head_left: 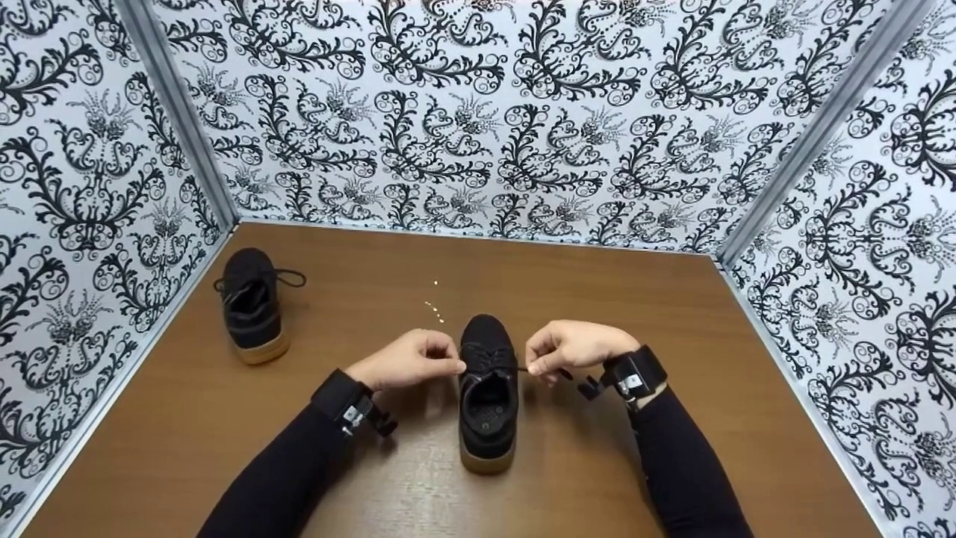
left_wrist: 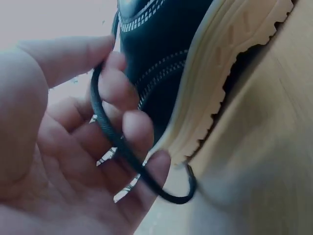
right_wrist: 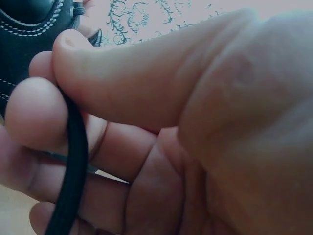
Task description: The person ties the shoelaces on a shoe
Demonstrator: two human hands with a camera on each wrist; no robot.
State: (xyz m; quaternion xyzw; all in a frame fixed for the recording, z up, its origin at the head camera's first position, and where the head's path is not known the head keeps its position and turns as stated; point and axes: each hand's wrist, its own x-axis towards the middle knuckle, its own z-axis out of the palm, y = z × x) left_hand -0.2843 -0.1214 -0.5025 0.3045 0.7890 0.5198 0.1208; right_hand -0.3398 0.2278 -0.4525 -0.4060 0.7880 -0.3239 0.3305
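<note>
A black sneaker with a tan gum sole stands on the table, toe pointing away from me. At its left side my left hand pinches one shoelace end between thumb and index finger. In the left wrist view that black shoelace runs across the fingers and its loose tip curls below them. On the shoe's right, my right hand pinches the other lace end, drawn out sideways from the shoe. The right wrist view shows this shoelace hanging down past the curled fingers.
A second black sneaker, its lace loops spread to the sides, stands at the far left of the brown table. Patterned walls enclose the back and both sides. Small light specks lie beyond my left hand.
</note>
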